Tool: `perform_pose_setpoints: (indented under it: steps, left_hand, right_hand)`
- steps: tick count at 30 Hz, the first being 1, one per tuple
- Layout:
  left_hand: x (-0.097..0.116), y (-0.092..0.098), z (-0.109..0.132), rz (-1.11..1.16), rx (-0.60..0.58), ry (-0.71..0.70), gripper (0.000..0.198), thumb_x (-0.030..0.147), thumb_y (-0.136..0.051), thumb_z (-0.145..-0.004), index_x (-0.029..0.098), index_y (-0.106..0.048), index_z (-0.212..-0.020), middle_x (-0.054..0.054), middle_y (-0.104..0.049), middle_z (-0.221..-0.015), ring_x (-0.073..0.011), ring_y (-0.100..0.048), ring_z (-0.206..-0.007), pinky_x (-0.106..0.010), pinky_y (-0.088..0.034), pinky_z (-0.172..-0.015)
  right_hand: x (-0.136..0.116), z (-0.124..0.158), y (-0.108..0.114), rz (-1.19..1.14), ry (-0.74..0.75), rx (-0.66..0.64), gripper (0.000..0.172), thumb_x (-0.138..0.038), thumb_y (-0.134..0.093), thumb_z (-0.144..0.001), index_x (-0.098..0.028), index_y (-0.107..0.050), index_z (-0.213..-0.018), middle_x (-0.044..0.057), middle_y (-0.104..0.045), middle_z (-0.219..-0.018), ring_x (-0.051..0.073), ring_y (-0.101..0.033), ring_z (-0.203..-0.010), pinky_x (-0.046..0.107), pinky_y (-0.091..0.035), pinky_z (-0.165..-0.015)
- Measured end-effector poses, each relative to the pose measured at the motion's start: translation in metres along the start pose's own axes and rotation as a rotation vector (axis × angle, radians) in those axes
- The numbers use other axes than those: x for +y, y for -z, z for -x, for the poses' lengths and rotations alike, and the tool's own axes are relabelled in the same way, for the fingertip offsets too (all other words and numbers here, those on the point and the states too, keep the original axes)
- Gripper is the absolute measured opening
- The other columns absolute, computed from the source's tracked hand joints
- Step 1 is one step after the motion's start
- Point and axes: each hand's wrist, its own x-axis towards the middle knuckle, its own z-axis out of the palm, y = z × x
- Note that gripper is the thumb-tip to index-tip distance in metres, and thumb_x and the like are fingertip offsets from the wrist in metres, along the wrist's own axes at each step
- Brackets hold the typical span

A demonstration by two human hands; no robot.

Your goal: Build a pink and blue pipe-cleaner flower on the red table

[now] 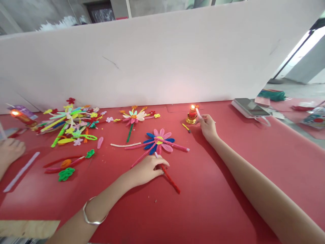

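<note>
My right hand [208, 128] pinches a pale stick [198, 112], which looks like a glue stick, and holds its tip beside the flame of a lit red candle [193, 114] in a gold holder. My left hand [149, 168] is closed on a red pipe cleaner [171, 179] that slants toward me; a whitish tip sticks up past the fingers. Just beyond that hand lies a pink and blue pipe-cleaner flower [165, 137] with a yellow centre and long pink stems. A small yellow and black piece [186, 127] rests near the candle.
Another pipe-cleaner flower [133, 118] and a colourful pile of them [71, 123] lie at the back left. Green and red pieces [66, 174] are nearer. At far left are another person's hand [11, 150] and a second lit candle [22, 118]. A phone-like device [251, 107] sits right.
</note>
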Motion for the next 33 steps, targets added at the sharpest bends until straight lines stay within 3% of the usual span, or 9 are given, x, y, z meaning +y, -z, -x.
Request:
perform_pose_setpoints:
  steps: [5, 9, 33]
  left_hand:
    - [-0.002, -0.008, -0.001, -0.518, 0.035, -0.048, 0.015, 0.025, -0.048, -0.087, 0.021, -0.059, -0.096, -0.003, -0.058, -0.077, -0.0168, -0.059, -0.073, -0.024, -0.042, -0.061]
    - [-0.006, -0.016, -0.002, -0.697, 0.041, -0.105, 0.012, 0.023, -0.045, -0.087, 0.021, -0.055, -0.093, -0.002, -0.058, -0.073, -0.0157, -0.059, -0.065, -0.022, -0.038, -0.053]
    - [-0.004, -0.016, -0.005, -0.574, 0.048, -0.046, 0.014, 0.025, -0.039, -0.088, 0.019, -0.05, -0.092, -0.003, -0.064, -0.081, -0.0192, -0.062, -0.074, -0.025, -0.041, -0.06]
  right_hand:
    - [0.004, -0.003, 0.0, -0.006, -0.017, -0.022, 0.033, -0.052, -0.044, -0.082, -0.02, -0.053, -0.084, -0.002, -0.057, -0.052, 0.011, -0.046, -0.046, 0.024, -0.034, -0.049]
    - [-0.001, -0.001, 0.001, 0.0, -0.011, -0.009, 0.033, -0.051, -0.045, -0.082, -0.02, -0.055, -0.083, -0.003, -0.052, -0.047, 0.011, -0.044, -0.044, 0.023, -0.033, -0.047]
    - [0.0, -0.001, 0.003, 0.046, -0.031, -0.047, 0.034, -0.051, -0.044, -0.083, -0.02, -0.057, -0.085, -0.004, -0.05, -0.046, 0.011, -0.042, -0.044, 0.024, -0.032, -0.047]
